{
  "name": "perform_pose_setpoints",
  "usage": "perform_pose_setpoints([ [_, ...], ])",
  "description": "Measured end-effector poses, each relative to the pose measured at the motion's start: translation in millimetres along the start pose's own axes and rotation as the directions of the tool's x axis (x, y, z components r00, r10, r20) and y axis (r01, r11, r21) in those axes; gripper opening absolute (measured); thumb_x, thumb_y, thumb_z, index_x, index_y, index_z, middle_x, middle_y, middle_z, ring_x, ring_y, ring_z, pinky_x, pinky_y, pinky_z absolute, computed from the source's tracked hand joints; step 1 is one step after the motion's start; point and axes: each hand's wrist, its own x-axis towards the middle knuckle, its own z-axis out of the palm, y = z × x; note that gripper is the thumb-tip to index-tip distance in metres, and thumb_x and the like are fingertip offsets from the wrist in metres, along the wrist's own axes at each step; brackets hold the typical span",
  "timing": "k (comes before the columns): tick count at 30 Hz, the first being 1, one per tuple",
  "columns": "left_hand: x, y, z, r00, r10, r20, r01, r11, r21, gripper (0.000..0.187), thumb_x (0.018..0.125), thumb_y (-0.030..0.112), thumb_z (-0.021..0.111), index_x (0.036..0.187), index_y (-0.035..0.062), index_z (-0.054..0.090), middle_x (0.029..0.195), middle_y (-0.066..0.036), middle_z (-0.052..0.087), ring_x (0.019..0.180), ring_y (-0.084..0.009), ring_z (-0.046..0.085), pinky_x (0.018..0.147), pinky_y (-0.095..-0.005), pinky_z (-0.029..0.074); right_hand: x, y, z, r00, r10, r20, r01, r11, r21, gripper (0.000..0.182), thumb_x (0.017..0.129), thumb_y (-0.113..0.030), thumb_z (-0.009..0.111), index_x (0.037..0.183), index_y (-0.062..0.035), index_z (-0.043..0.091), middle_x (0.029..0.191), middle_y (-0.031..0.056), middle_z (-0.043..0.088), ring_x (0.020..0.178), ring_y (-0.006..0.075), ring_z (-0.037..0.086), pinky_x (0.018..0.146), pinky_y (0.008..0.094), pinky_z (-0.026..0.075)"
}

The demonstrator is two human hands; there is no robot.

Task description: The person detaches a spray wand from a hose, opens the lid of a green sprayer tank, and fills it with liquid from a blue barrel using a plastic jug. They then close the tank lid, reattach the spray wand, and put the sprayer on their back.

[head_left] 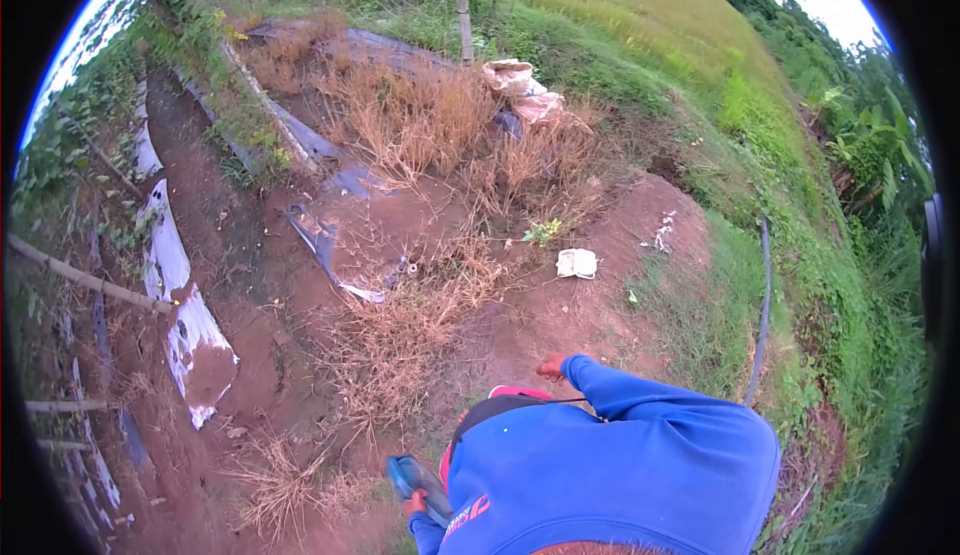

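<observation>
At the lower edge of the head view, my left hand (415, 502) is closed around a blue-grey plastic container-like item (405, 473), held beside my body. My right hand (550, 367) reaches in front of my waist from a bent blue sleeve (630, 390). It shows small, its fingers bunched toward the left, and I cannot tell whether they close on anything. A thin dark cord (572, 400) runs across my waist just below that hand. Past it on the bare soil lies a white opened carton-like piece (577, 263).
Dry brown stalks (410, 345) cover the ground ahead. To the left are torn plastic mulch sheets (190, 340) and a slanting pole (90, 273). Filled sacks (530, 90) stand near an upright post (463, 10). A dark hose (765, 305) lies along the grassy bank at right.
</observation>
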Motion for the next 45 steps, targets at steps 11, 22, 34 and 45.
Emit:
perform_pose_setpoints([
  [11,-51,15,-2,0.977,-0.063,-0.205,-0.103,0.698,-0.708,0.037,0.065,0.004,0.074,0.101,-0.0048,0.066,0.090,-0.008,0.069,0.077,-0.0219,0.063,0.075,-0.0353,0.050,58,-58,7,0.995,-0.063,0.084,0.087,0.941,-0.328,0.044,0.081,-0.046,0.063,0.089,-0.0035,0.071,0.082,0.0116,0.070,0.076,0.0271,0.068,0.064,0.0424,0.055],
  [22,-223,-119,214,0.884,-0.409,-0.226,0.145,0.700,-0.699,0.067,0.055,0.042,0.078,0.103,-0.0048,0.071,0.101,-0.021,0.072,0.097,-0.0336,0.068,0.087,-0.0429,0.052,131,-118,-7,0.943,0.034,0.330,0.097,0.923,-0.372,0.036,0.084,-0.042,0.069,0.092,-0.0067,0.070,0.079,0.0077,0.063,0.068,0.0246,0.061,0.056,0.0421,0.053],
  [34,-448,-62,359,0.388,-0.901,-0.195,0.317,0.329,-0.890,0.050,0.056,0.048,0.072,0.082,0.0050,0.078,0.090,-0.027,0.071,0.095,-0.0408,0.069,0.085,-0.0440,0.053,205,-168,-5,0.912,0.273,0.305,0.073,0.626,-0.776,0.019,0.089,-0.035,0.059,0.091,-0.0160,0.058,0.081,-0.0002,0.055,0.070,0.0190,0.056,0.059,0.0460,0.051],
  [45,-573,-101,275,-0.153,-0.988,-0.017,-0.827,0.138,-0.545,0.023,0.072,0.022,0.071,0.084,0.0027,0.070,0.069,-0.007,0.062,0.057,-0.0185,0.058,0.055,-0.0305,0.047,146,-212,141,0.867,0.260,0.424,0.291,0.426,-0.856,0.028,0.093,-0.041,0.057,0.087,-0.0141,0.062,0.072,0.0004,0.056,0.059,0.0198,0.053,0.054,0.0384,0.050],
])
